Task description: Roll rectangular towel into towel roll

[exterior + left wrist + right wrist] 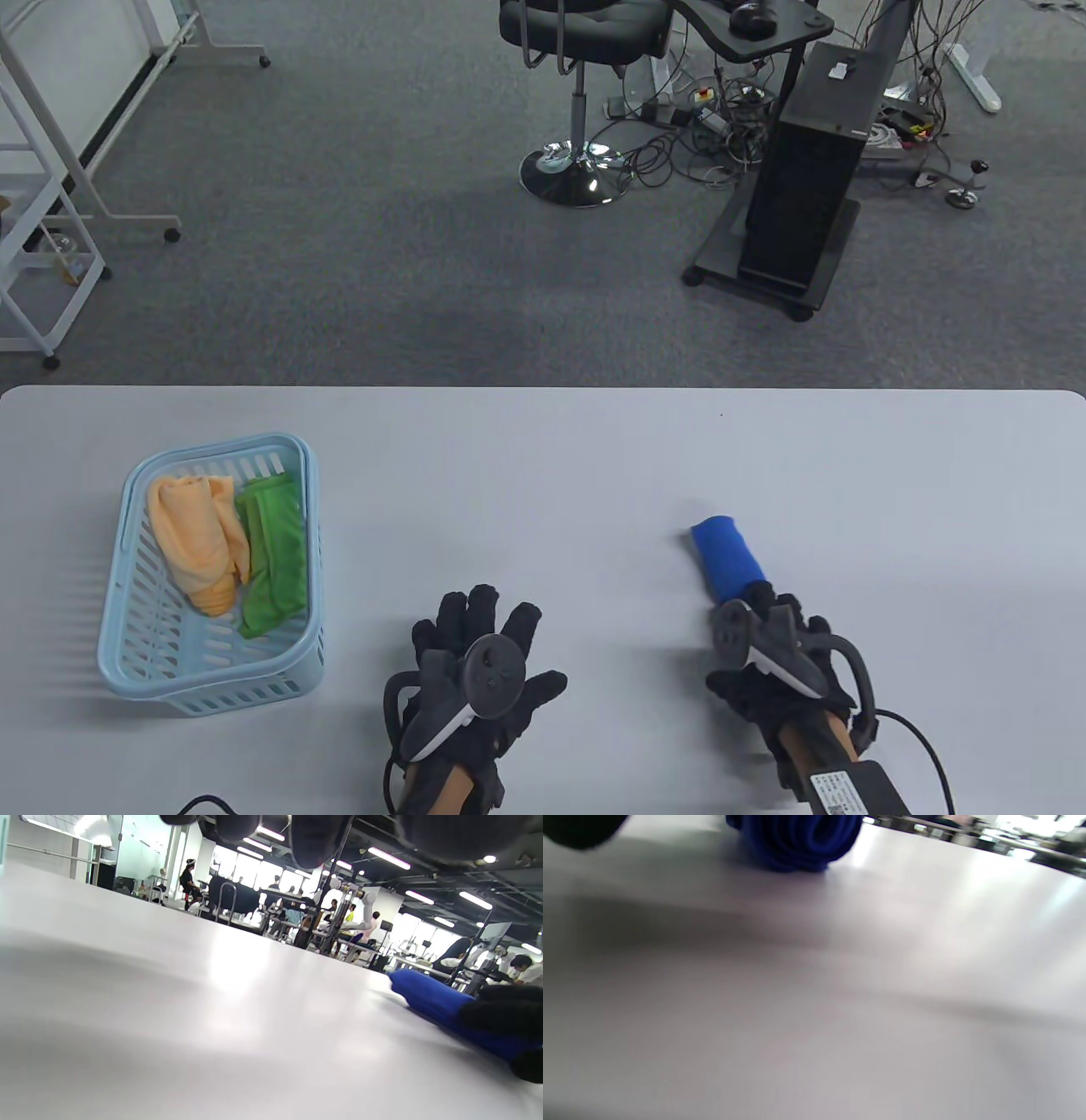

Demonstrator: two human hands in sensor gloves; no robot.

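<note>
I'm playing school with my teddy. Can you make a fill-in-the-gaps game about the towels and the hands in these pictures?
1. The rolled towel on the table is coloured ____.
2. The basket holds an orange towel and a ____ one.
3. The hand touching the rolled towel is the ____ hand.
4. The left hand lies with its fingers spread, holding ____.

Missing words: blue; green; right; nothing
</note>
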